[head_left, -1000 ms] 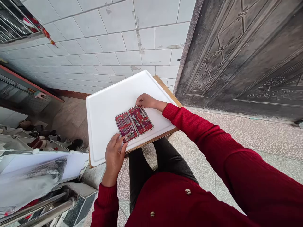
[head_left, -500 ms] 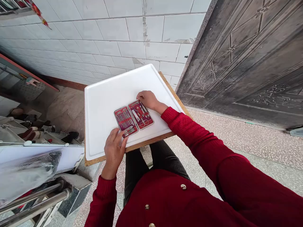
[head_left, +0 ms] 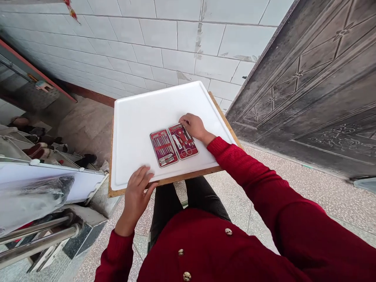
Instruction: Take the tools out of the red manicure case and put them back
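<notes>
Fingers of my left hand (head_left: 135, 194): hung loosely spread over the tray's (head_left: 141, 121) near edge, apart from the case (head_left: 173, 145).
Fingers of my right hand (head_left: 194, 125): were drawn narrow at the case's far edge; I couldn't tell whether they gripped it.
Case: lay open on the tray.
Scissors (head_left: 186, 149): sat in its right half.

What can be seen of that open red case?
The open rectangular red case, its rims metallic-looking, lies flat on the white plastic-looking board, halves side by side. Small silvery tools line both, with loop-handled scissors on the right. The right-hand grip seems to touch the case's far edge.
</notes>
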A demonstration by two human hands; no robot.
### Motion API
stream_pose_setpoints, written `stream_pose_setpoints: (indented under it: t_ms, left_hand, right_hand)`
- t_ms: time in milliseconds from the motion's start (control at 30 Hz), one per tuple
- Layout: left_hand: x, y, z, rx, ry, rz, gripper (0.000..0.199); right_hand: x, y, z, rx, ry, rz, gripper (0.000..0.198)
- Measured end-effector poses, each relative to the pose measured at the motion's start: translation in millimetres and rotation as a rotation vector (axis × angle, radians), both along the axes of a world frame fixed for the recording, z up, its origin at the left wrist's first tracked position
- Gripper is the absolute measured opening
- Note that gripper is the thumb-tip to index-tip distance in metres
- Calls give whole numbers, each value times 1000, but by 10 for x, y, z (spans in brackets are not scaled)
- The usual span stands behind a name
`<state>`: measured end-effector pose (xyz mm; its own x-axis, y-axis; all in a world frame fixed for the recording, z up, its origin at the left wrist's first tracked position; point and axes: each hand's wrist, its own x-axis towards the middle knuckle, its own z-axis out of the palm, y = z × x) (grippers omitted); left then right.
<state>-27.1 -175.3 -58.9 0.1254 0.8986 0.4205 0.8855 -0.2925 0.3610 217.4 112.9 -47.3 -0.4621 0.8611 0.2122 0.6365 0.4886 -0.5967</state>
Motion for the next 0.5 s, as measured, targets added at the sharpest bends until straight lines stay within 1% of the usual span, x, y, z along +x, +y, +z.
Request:
stream_pose_setpoints:
  t_ms: [167,333,500]
  left_hand:
    - [109,-73,-82,16,-63,29,18]
    - [139,-171,-120,4,-76,32,20]
    - [162,-207,-115,-25,-103,59,23]
  right_hand:
    - [16,-63,-44,-8,32,-33,29]
    - [23,-148,-30,-14,46,-12,29]
    - [-11,-144,-33,-2,8,-25,30]
